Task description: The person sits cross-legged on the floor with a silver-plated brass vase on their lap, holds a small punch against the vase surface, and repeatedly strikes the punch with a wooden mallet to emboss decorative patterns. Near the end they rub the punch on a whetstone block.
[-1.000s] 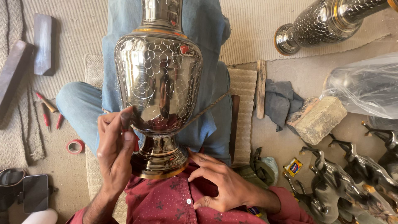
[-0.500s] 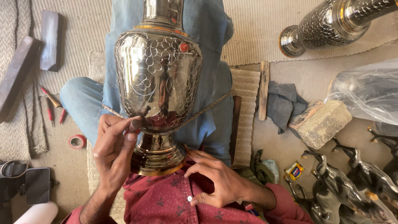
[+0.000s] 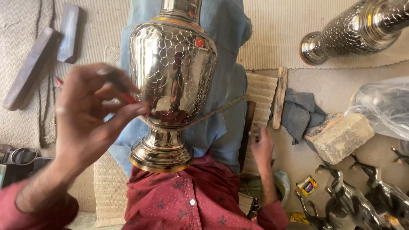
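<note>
A large shiny metal vase (image 3: 172, 72) with engraved floral patterns lies on my lap, its round foot (image 3: 161, 155) against my red shirt. My left hand (image 3: 87, 117) is raised and blurred just left of the vase's belly, fingers closed on a thin tool with a red part (image 3: 128, 98). A thin metal rod (image 3: 221, 108) slants out from under the vase to the right. My right hand (image 3: 260, 147) reaches down to the right of my leg, fingertips bunched at a dark wooden strip (image 3: 248, 123) on a ribbed mat. Whether it grips anything is unclear.
A second engraved metal vase (image 3: 353, 30) lies at the top right. To the right are a wooden stick (image 3: 280, 98), a grey cloth (image 3: 300, 113), a stone block (image 3: 341, 136), a plastic bag (image 3: 383, 104) and dark metal animal figures (image 3: 362, 200). Two grey bars (image 3: 32, 68) lie at the left.
My left hand has lifted off the vase's lower belly and come up toward the camera. My right hand has left the vase's foot and moved right, down to the mat.
</note>
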`<act>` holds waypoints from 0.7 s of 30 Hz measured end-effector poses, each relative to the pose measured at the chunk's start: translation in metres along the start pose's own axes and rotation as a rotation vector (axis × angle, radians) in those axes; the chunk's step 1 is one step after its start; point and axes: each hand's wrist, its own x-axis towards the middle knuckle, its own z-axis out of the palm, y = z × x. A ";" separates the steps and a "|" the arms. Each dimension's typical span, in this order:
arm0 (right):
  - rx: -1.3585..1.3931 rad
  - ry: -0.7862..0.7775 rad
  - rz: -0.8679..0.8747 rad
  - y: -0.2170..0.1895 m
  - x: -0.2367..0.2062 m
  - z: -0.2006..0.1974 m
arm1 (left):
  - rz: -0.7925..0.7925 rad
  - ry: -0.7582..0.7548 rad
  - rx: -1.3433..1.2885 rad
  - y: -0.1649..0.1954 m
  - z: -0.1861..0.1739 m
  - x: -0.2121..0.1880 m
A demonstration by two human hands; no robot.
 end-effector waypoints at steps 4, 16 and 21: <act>-0.330 -0.016 -0.103 0.001 -0.017 0.021 | 0.153 -0.171 0.313 0.020 0.026 0.043; 0.829 0.098 0.011 0.019 -0.038 -0.016 | 0.188 -0.456 0.552 0.022 0.072 0.102; 1.203 -0.089 -0.252 0.020 -0.054 -0.019 | 0.228 -0.616 0.738 0.020 0.078 0.107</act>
